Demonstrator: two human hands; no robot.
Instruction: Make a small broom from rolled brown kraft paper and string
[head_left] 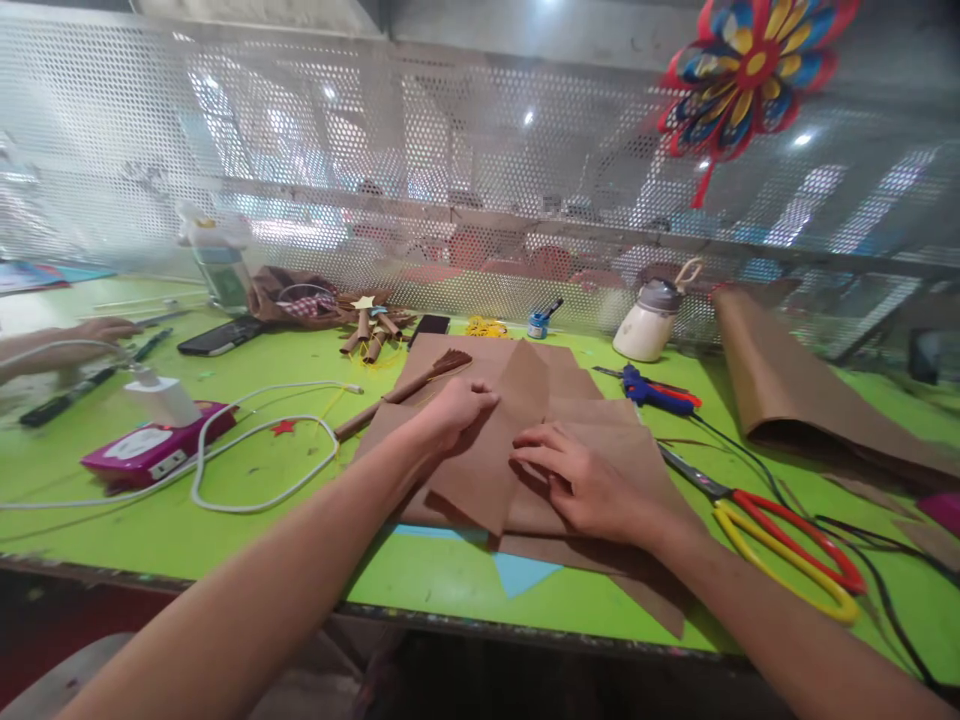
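Reaching forward over the green surface [262, 550], both bare hands are on brown paper near the front edge. The left hand [463, 408] is curled at the left side of a creased brown piece [487, 465]; whether its grip is clamped on the paper or merely rests there, I cannot tell. The right hand [581, 475] lies just to the right of that piece, its grip apart, fingers slightly bent and thumb held away from them. The creased piece sits slantwise on top of several overlapping brown sheets [634, 455], with light blue paper [525, 574] poking out below them at the near side. Left of the sheets, a brown paper tube with a fringed end [394, 400] leans in diagonally, partly over them. Farther left are a red star [283, 428], a looped white cable [255, 505] and a purple power strip [172, 437]; another person's hand [97, 330] rests beyond these. On the right, a blue glue gun [660, 392] lies behind scissors with red and yellow handles [795, 550], and a large curled brown sheet [780, 370] stands near the right edge. A pale jar with a grey lid [646, 322] stands at the back, before a perforated panel [480, 150].
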